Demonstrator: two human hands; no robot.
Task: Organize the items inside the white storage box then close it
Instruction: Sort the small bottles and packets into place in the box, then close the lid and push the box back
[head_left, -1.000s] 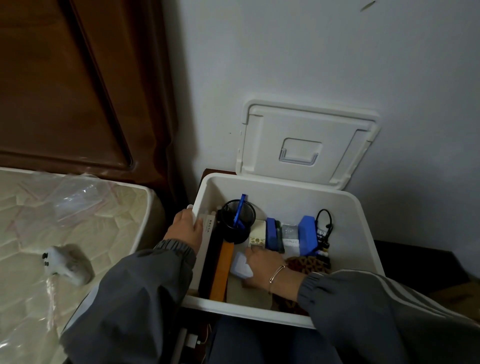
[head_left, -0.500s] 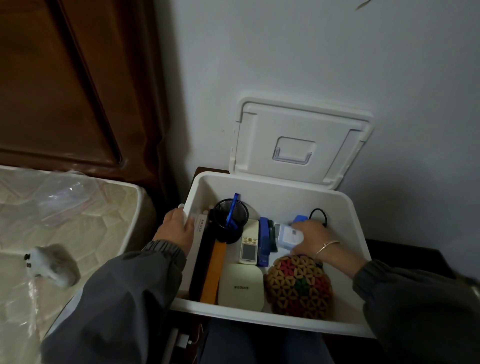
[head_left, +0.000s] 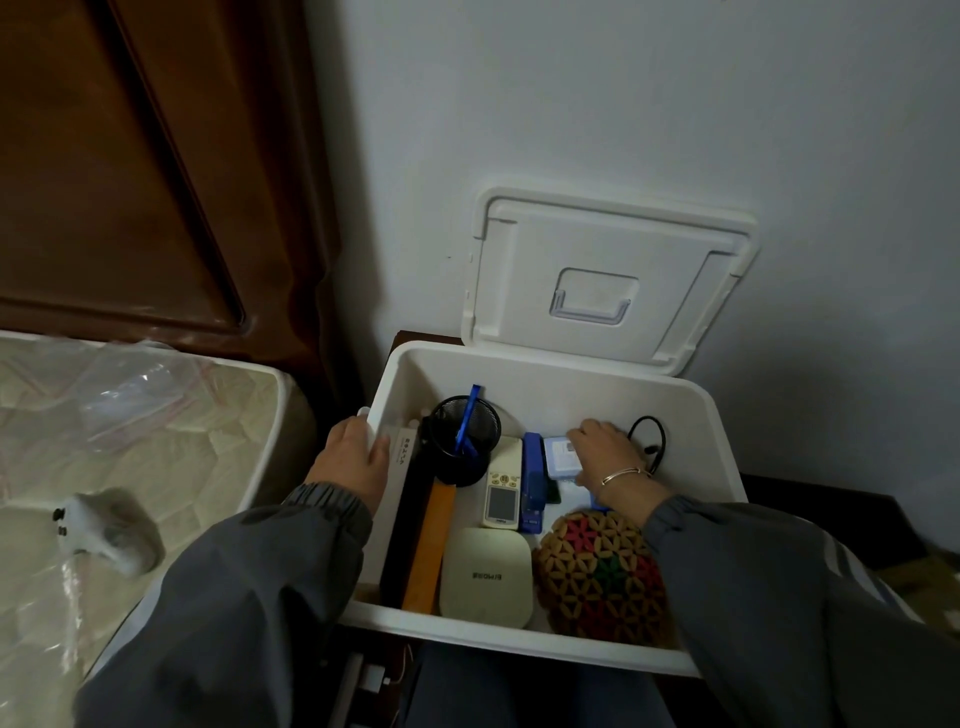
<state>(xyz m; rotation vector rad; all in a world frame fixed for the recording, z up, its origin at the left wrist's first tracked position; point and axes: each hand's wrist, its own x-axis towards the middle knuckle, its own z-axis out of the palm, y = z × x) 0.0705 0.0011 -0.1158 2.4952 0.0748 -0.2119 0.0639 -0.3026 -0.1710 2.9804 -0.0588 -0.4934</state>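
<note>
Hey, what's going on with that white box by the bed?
A person is tidying the white storage box. Their left hand grips its left rim; the right hand holds a small pale-blue box near the back. A mesh pen cup, remote and woven ball sit inside. The lid leans open against the wall.

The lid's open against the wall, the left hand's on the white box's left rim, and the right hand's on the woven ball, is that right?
Not quite: in the head view the right hand holds the pale blue case behind the woven ball, not the ball. The lid is open against the wall and the left hand grips the left rim of the white box.
</note>
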